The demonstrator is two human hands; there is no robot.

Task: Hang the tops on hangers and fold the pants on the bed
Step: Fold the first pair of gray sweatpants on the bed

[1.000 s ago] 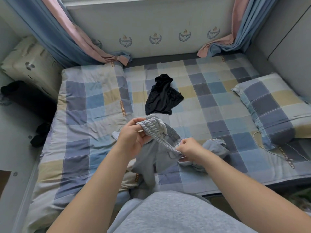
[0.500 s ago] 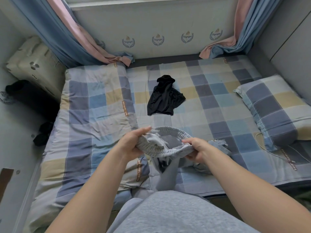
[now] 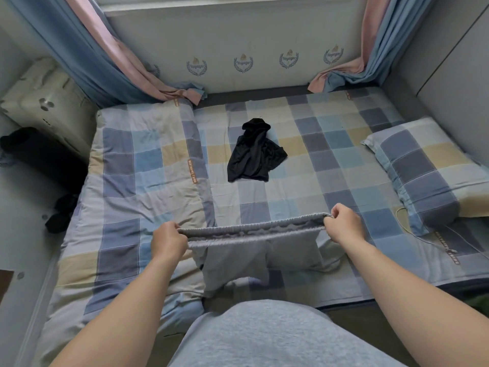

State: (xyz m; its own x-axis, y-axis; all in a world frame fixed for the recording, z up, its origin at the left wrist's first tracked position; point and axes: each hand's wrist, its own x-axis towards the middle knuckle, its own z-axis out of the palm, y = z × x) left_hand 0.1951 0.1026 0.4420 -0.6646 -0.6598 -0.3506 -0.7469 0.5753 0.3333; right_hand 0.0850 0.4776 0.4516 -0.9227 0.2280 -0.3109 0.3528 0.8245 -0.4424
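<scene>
1. The left hand (image 3: 169, 241) is near-left of centre. Its fingers are curled tight, pinching the left end of the waistband (image 3: 251, 229).
2. The right hand (image 3: 344, 223) is near-right of centre and a bit farther away than the left. Thumb and fingers are curled, pinching the right end of the same waistband.
3. The grey pants (image 3: 254, 260) are held up over the near part of the bed (image 3: 317, 160). The waistband is pulled out wide and taut between the two hands, and the fabric hangs down from it toward the person. The leg ends are hidden behind the person's grey-clad body, so I cannot tell how they lie.
4. The black top (image 3: 254, 152) lies crumpled on the sheet at mid-bed. It is beyond the pants and well apart from both hands.
5. A checked quilt (image 3: 137, 165) is bunched over the left side of the bed, and the left hand is above its near-right corner.
6. A pillow (image 3: 423, 170) in the same check pattern sits at the right edge of the bed.
7. A thin cable (image 3: 412, 234) lies on the sheet just beside the near end of the pillow.
8. Blue-and-pink curtains (image 3: 127, 72) hang at the far left and far right, with their ends lying at the bed's far edge.
9. Some dark items (image 3: 60, 213) lie on the floor left of the bed, too unclear to identify.
</scene>
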